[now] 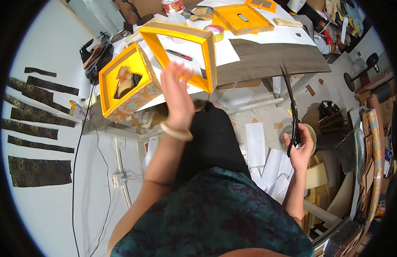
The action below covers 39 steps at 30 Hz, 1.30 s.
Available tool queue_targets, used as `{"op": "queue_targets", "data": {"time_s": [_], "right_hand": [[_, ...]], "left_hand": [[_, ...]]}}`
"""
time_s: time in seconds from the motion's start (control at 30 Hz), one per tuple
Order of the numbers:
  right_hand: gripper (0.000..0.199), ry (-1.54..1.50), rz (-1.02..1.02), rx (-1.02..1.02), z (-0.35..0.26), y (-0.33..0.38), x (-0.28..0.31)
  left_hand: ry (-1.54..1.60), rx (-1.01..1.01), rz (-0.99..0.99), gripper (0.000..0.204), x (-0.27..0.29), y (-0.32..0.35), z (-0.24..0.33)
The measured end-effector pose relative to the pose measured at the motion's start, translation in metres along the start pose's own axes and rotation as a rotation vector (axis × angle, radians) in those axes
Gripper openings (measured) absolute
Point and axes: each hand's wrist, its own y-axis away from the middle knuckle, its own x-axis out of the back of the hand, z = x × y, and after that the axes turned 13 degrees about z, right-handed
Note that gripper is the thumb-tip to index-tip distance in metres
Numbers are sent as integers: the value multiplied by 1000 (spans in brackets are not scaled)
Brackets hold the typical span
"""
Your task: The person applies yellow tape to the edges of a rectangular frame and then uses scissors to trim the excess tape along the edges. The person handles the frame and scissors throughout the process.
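Black scissors (294, 112) — handles (295, 127) within right fingers (308, 136)

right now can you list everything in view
table: 1, dark top, ahead
box: 1, yellow with patterned sides, table's left
frame: 1, yellow, right of box
tray: 1, yellow, table's far side
cutter: 1, black and red, seen through frame
tape: 1 roll, yellow, behind frame
bottle: 1, clear, behind frame
strips: several, dark, left wall
cables: several, black and grey, left
papers: several, white, floor
rolls: several, mixed colours, far right
scissors: 1, black, in right hand
shirt: 1, dark green, bottom centre
left hand: 1, bare, before frame
right hand: 1, bare, around scissors
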Motion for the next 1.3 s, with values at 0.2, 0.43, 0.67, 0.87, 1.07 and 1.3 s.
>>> {"op": "queue_targets", "data": {"time_s": [0.2, 0.43, 0.67, 0.87, 1.07, 1.3], "right_hand": [[40, -164, -106, 65, -34, -12, -17], [54, 36, -62, 618, -82, -28, 14], [54, 141, -91, 769, -103, -29, 29], [55, 154, -125, 830, -108, -32, 29], [54, 126, -158, 839, -114, -30, 31], [53, 114, -160, 839, -114, -28, 28]], "left_hand": [[-77, 182, -336, 28, -43, -86, 70], [-68, 9, -503, 22, -43, -4, 107], [-33, -120, -569, 25, -33, 38, 122], [-24, -121, -560, 27, -27, 50, 123], [3, -86, -589, 30, -23, 48, 118], [8, -93, -600, 34, -22, 52, 116]]}}
